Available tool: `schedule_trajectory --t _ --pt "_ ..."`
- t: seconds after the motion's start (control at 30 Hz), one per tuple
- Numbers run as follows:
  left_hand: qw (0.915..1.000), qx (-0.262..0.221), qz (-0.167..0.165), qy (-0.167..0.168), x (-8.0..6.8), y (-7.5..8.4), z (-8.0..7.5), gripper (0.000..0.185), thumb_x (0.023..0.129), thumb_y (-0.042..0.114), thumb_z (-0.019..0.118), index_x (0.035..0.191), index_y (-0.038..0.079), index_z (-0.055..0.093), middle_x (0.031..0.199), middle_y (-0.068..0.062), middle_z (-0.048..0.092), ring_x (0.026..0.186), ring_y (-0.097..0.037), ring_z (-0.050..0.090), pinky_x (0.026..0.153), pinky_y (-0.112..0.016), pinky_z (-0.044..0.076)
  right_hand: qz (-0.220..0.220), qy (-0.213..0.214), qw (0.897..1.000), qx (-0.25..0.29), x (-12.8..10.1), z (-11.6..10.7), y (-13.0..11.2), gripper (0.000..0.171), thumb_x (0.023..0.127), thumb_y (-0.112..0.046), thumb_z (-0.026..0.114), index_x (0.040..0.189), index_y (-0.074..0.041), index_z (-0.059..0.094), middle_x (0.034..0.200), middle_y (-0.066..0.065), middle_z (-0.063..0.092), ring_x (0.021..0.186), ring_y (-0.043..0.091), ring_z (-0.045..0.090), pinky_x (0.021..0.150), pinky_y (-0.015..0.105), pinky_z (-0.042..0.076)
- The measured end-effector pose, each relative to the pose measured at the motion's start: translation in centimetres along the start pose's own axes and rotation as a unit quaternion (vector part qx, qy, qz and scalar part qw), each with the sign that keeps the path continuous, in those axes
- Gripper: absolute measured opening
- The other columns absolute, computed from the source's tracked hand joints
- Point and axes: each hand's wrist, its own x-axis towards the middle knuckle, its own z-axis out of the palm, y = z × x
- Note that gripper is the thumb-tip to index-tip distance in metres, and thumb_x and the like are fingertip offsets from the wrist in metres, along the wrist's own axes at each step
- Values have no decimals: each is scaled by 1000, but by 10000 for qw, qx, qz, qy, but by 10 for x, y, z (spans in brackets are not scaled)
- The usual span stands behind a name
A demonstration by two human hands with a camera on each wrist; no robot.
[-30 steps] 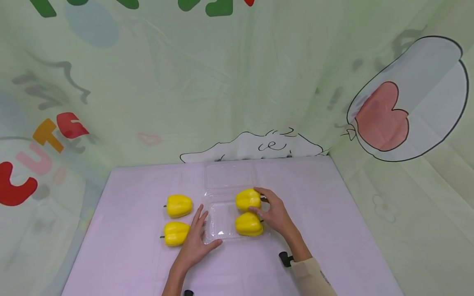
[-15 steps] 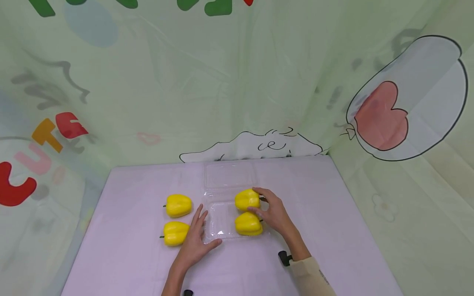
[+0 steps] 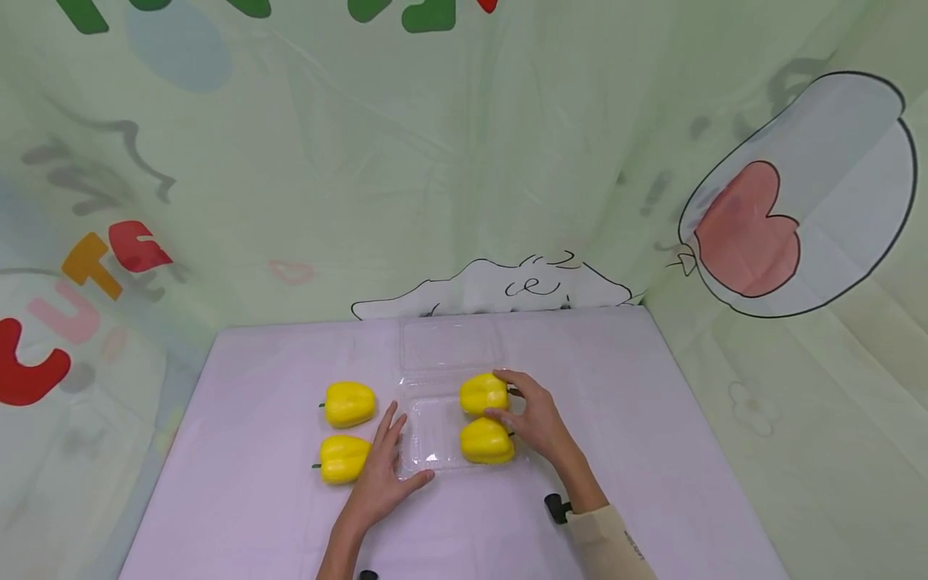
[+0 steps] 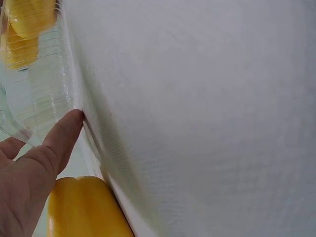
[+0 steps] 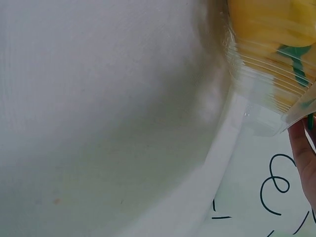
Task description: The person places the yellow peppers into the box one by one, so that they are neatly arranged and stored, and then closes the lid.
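Note:
A clear plastic clamshell box (image 3: pixel 435 431) lies unfolded on the table, its lid half (image 3: pixel 449 346) toward the back. Two yellow bell peppers sit in its right side, a back one (image 3: pixel 484 394) and a front one (image 3: pixel 486 441), stems pointing right. My right hand (image 3: pixel 540 419) holds the back pepper at its stem end between thumb and fingers. Spread along the box's left edge is my left hand (image 3: pixel 380 483), holding nothing; in the left wrist view a fingertip (image 4: pixel 74 116) touches the box wall. The right wrist view shows a green stem (image 5: pixel 297 64) through the ribbed plastic.
Left of the box lie two more yellow bell peppers, one farther back (image 3: pixel 350 404) and one (image 3: pixel 345 459) partly behind the left hand. A pale lilac cloth covers the table (image 3: pixel 638 451). A printed curtain (image 3: pixel 449 177) rises along its back and sides.

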Motion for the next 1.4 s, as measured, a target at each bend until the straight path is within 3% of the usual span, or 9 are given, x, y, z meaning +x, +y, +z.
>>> schedule_trajectory --t 0.47,0.87,1.4 --pt "9999 10 -140 -9 -1 2 1 106 81 33 92 167 17 33 181 12 7 154 -37 44 121 -51 47 90 -64 9999 -133 2 0 0 67 87 -23 88 147 -12 60 150 14 63 133 39 63 113 58 56" --pt "9999 67 -131 -18 -2 1 1 106 82 36 91 167 16 31 181 11 7 155 -38 43 121 -51 47 335 -242 9986 -332 4 -1 -4 68 89 -27 86 150 -14 59 153 14 61 132 40 63 115 59 54" --pt "9998 118 -161 -7 -1 1 1 106 82 37 91 167 16 31 181 10 6 154 -38 44 120 -51 49 299 -252 9976 -579 8 2 -3 67 87 -31 88 146 -14 63 147 13 64 131 37 62 115 60 53"
